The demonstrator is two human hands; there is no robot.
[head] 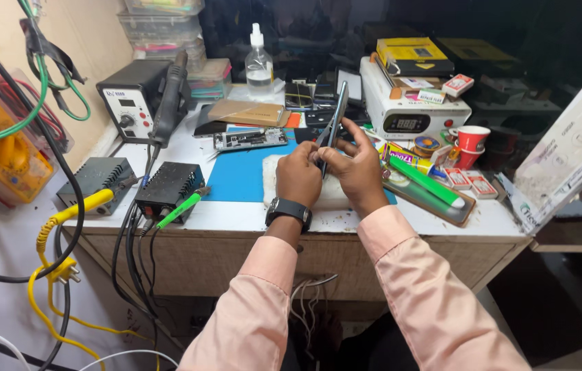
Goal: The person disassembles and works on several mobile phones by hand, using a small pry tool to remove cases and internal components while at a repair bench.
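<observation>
Nearest to us, our two pink sleeves reach over the edge of the workbench (236, 218), and both of our hands meet over a white pad (274, 180) that lies on a blue mat (239, 175). Our left hand (298, 175), with a black watch (289, 209) at the wrist, is curled around the lower end of a phone (337, 113) that we hold upright and edge-on, well clear of the pad; our right hand (357, 172) closes on the same lower end from the other side, thumb and fingers pinching its edge. We judge the work to be somewhere in its middle: the phone is up in our hands and being worked along its edge, yet it looks to be in one piece, so opening or parting it seems not yet done (whether a thin tool sits between our fingers, we cannot tell). Just to the right lie a green tube (427, 182) on a tray and small red and white boxes (473, 182). To the left stand two black boxes (167, 185) with yellow and green plugs. Farther back lie a bare phone frame (249, 139), a brown flat packet (246, 112), a soldering station (133, 96), a clear bottle (258, 62), a white machine with a display (411, 110) and red paper cups (471, 144).
</observation>
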